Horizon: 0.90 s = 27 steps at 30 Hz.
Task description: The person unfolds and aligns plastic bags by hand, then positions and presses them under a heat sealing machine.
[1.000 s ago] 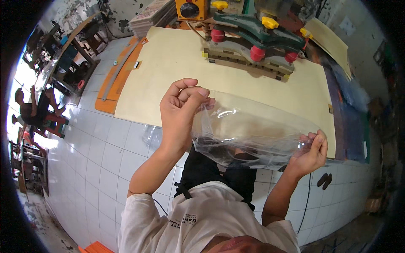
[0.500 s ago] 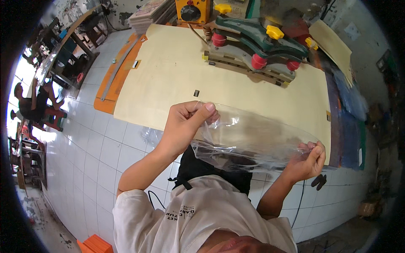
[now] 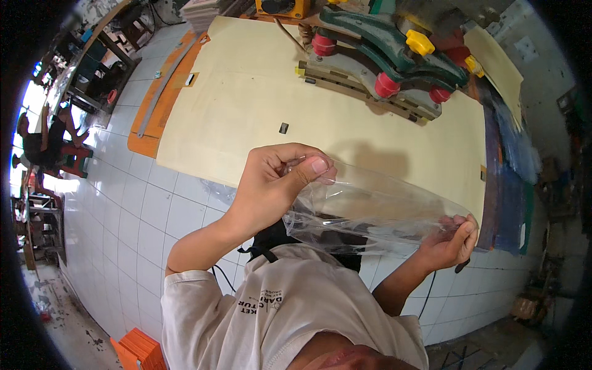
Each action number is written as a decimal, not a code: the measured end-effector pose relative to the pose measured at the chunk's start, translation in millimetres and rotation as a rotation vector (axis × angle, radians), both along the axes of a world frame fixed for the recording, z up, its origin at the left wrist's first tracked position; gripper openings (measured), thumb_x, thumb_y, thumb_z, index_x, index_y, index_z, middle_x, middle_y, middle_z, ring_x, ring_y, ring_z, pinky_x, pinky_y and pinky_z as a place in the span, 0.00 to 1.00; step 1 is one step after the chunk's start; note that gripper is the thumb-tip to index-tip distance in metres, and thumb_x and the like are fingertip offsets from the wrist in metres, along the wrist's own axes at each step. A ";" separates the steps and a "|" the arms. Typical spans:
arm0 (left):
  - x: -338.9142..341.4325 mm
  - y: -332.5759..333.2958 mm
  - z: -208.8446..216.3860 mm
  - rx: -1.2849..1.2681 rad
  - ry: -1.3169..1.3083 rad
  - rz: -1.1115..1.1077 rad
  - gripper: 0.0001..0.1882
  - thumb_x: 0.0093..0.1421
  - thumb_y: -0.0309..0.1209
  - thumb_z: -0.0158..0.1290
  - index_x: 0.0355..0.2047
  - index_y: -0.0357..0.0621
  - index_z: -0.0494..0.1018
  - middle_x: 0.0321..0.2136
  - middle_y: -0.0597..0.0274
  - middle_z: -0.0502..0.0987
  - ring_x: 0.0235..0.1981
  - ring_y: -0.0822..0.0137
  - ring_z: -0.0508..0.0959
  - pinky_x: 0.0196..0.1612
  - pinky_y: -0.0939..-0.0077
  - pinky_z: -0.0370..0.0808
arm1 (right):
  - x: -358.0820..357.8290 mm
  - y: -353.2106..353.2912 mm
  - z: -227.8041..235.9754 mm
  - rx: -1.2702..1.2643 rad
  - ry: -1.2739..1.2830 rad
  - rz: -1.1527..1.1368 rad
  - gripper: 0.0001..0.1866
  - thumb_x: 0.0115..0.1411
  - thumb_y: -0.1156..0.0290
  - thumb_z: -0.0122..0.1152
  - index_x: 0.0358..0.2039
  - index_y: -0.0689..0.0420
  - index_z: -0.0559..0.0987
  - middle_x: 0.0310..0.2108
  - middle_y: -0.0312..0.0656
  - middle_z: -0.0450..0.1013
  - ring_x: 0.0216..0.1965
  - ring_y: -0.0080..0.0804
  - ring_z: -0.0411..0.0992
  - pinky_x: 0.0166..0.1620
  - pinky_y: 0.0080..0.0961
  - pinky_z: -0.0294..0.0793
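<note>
A clear plastic sheet (image 3: 382,200) is stretched between my two hands, over the front edge of a cream-covered table (image 3: 228,105). My left hand (image 3: 287,176) pinches its left upper corner between thumb and fingers. At the right end, my right hand (image 3: 455,240) grips the other corner with curled fingers. The lower part of the sheet hangs in loose folds before my lap. Whether it is a single sheet or a bag, I cannot tell. Beyond my left hand, a small dark marker piece (image 3: 283,128) lies on the table cover.
A green and grey press machine (image 3: 376,61) with red and yellow knobs stands at the table's back right. A metal ruler (image 3: 163,92) lies on the orange board at left. Blue plastic sheets (image 3: 505,203) hang at the right edge. A person (image 3: 46,139) sits far left.
My left hand has shifted slightly right, and the sheet slopes down more toward my right hand. The whole view has tilted a little. Both hands keep their hold.
</note>
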<state>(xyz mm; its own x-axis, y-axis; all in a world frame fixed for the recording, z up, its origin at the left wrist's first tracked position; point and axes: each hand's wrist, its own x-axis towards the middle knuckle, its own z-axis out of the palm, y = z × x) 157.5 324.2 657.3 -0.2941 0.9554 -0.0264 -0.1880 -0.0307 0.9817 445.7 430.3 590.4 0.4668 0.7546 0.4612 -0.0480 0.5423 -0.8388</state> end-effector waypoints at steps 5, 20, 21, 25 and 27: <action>-2.1 3.2 1.8 -0.002 -0.034 -0.054 0.11 0.66 0.29 0.56 0.37 0.30 0.79 0.33 0.56 0.83 0.35 0.70 0.81 0.44 0.74 0.77 | 5.1 2.6 -1.3 0.003 -0.004 0.041 0.18 0.66 0.63 0.61 0.40 0.68 0.76 0.25 0.41 0.71 0.23 0.27 0.69 0.27 0.26 0.73; -7.7 13.4 -3.5 0.080 -0.101 -0.152 0.12 0.68 0.30 0.52 0.39 0.30 0.78 0.34 0.54 0.82 0.36 0.67 0.81 0.44 0.73 0.77 | 0.1 9.3 8.2 -0.084 0.026 -0.004 0.14 0.66 0.66 0.60 0.39 0.68 0.78 0.26 0.41 0.74 0.21 0.24 0.70 0.25 0.21 0.74; -8.8 14.2 -1.9 0.080 -0.102 -0.153 0.12 0.68 0.30 0.52 0.39 0.30 0.78 0.34 0.54 0.82 0.36 0.67 0.81 0.44 0.73 0.77 | -1.2 8.8 8.7 -0.083 0.025 -0.005 0.14 0.66 0.66 0.60 0.39 0.68 0.78 0.26 0.41 0.74 0.21 0.24 0.70 0.25 0.21 0.74; -14.8 13.3 3.9 -0.003 0.028 -0.115 0.12 0.67 0.31 0.55 0.37 0.30 0.80 0.32 0.54 0.83 0.35 0.68 0.81 0.44 0.74 0.77 | -2.5 7.1 9.2 -0.035 -0.009 -0.045 0.14 0.66 0.67 0.59 0.39 0.68 0.78 0.26 0.42 0.74 0.21 0.25 0.69 0.24 0.22 0.74; -21.9 12.2 6.6 -0.024 0.047 -0.125 0.12 0.66 0.30 0.56 0.36 0.30 0.80 0.31 0.54 0.83 0.34 0.69 0.82 0.44 0.75 0.77 | -2.4 7.3 9.7 -0.023 -0.014 -0.053 0.14 0.66 0.67 0.59 0.39 0.69 0.77 0.25 0.42 0.73 0.20 0.25 0.69 0.23 0.23 0.74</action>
